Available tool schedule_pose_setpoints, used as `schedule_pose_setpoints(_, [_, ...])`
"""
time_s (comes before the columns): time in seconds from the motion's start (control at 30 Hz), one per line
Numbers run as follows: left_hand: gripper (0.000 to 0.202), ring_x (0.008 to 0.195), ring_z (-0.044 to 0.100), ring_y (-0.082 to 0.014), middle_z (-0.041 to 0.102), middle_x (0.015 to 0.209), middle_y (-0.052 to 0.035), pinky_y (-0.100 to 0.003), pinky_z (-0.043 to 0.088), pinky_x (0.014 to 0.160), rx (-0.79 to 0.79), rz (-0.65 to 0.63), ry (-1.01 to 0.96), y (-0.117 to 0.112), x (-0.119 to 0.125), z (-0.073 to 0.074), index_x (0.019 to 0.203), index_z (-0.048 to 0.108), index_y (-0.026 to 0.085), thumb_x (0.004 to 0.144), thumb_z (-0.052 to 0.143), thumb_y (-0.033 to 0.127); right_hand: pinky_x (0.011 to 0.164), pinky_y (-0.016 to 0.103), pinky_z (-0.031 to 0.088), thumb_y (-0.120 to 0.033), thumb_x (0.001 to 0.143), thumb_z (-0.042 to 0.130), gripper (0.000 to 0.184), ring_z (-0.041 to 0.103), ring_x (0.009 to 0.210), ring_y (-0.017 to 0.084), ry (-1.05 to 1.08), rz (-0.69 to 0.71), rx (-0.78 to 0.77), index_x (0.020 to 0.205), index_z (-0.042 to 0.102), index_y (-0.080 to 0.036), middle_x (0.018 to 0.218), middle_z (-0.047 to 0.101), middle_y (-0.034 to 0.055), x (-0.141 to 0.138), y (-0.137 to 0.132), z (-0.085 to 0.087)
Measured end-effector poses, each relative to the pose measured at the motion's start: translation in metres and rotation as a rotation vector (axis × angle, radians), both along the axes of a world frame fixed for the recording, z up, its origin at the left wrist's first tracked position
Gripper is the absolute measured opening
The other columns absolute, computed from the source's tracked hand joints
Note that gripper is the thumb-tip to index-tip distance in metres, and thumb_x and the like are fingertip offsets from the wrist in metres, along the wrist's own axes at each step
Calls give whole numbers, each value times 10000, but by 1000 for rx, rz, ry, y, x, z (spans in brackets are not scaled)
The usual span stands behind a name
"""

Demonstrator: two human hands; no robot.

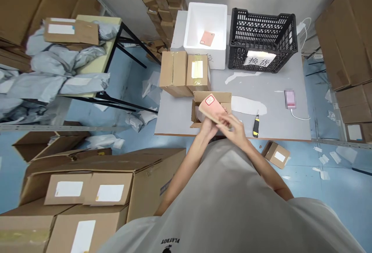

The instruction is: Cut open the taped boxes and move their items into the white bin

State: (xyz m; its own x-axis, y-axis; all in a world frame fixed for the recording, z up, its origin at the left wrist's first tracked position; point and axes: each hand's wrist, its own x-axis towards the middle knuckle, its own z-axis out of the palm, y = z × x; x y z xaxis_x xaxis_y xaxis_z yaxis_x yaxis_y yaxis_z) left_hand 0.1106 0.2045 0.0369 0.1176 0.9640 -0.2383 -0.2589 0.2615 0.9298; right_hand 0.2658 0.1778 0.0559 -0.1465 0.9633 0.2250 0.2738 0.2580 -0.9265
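A pink card stack or booklet (214, 107), with a red-bordered white label at one corner, is tilted in front of me above the table. My left hand (208, 128) grips its lower edge from beneath, closed around it. My right hand (235, 129) has its thumb and fingers pinched at the near right corner of the same pink piece. Directly behind and below lies an open cardboard box (225, 97), its flaps up and its contents mostly hidden by my hands. A similar pink card (207, 38) rests inside the white foam box (205, 47).
Two closed cartons (174, 71) stand left of the open box. A black plastic crate (261, 40) sits at the back right. A yellow-black utility knife (256, 126) lies right of my hands, with a phone on a cable (290, 99) beyond. Large cartons (159, 179) crowd my left.
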Motion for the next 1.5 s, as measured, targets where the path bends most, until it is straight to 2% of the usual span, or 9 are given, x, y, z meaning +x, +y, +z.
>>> schedule_pose_setpoints(0.17, [574, 1063, 831, -254, 861, 1156, -110, -395, 679, 964, -215, 79, -208, 8, -5, -14, 1200, 795, 216, 726, 987, 475, 655, 346, 663, -744, 978, 692, 519, 758, 898, 249, 273, -370, -326, 1138, 705, -251, 1067, 789, 85, 22, 17, -19])
schedule_pose_setpoints(0.37, [683, 925, 837, -305, 856, 1093, -83, -395, 707, 641, -293, -179, -134, -30, -23, -12, 1421, 780, 281, 841, 987, 577, 489, 324, 633, -796, 845, 807, 604, 712, 598, 188, 391, -263, -632, 1089, 651, -266, 950, 797, 35, 34, -12, -44])
schedule_pose_setpoints(0.57, [416, 846, 843, -315, 862, 983, -66, -471, 759, 677, -119, -187, -67, -27, -48, 2, 1050, 894, 313, 782, 1031, 599, 621, 416, 745, -658, 820, 912, 568, 783, 612, 215, 472, -128, -748, 1190, 716, -273, 999, 835, 50, 37, -23, -49])
schedule_pose_setpoints(0.73, [584, 1101, 853, -347, 851, 1292, -156, -459, 754, 850, 62, -118, 34, 55, -70, 55, 1213, 868, 228, 778, 1023, 585, 903, 467, 769, -649, 869, 882, 658, 869, 1022, 292, 524, -69, -542, 1380, 714, -271, 1354, 827, 126, 8, 63, -1])
schedule_pose_setpoints(0.83, [630, 1471, 704, -343, 750, 1543, -133, -484, 608, 1233, 355, 293, 140, 110, -87, 103, 1361, 813, 269, 818, 1008, 521, 1145, 506, 684, -628, 957, 810, 814, 747, 1434, 306, 612, -88, -348, 1663, 528, -337, 1699, 635, 136, -11, 125, 38])
schedule_pose_setpoints(0.93, [593, 1602, 588, -332, 698, 1614, -103, -481, 482, 1360, 567, 516, 234, 132, -107, 127, 1441, 760, 288, 913, 939, 491, 1234, 538, 616, -639, 1003, 755, 841, 662, 1549, 315, 614, -59, -261, 1729, 465, -328, 1794, 524, 165, -14, 160, 53])
schedule_pose_setpoints(1.03, [507, 1542, 638, -324, 736, 1559, -106, -476, 493, 1345, 511, 575, 301, 116, -125, 104, 1408, 776, 269, 963, 882, 489, 1259, 549, 588, -661, 986, 760, 816, 667, 1539, 323, 559, -94, -315, 1674, 548, -277, 1774, 544, 188, 2, 160, 30])
schedule_pose_setpoints(1.3, [456, 1575, 607, -365, 723, 1573, -211, -513, 453, 1337, -455, 457, 336, 36, -162, -45, 1316, 763, 174, 945, 873, 413, 1233, 528, 601, -493, 807, 898, 473, 736, 1391, 340, 382, -395, -861, 1199, 791, -253, 1466, 773, 146, 69, 69, -87])
schedule_pose_setpoints(1.5, [432, 1531, 644, -339, 705, 1590, -232, -465, 491, 1279, -601, 352, 281, 17, -153, -75, 1300, 745, 181, 1006, 829, 486, 1203, 508, 612, -513, 845, 909, 402, 762, 1343, 329, 369, -308, -991, 1151, 806, -273, 1395, 817, 121, 71, 38, -111])
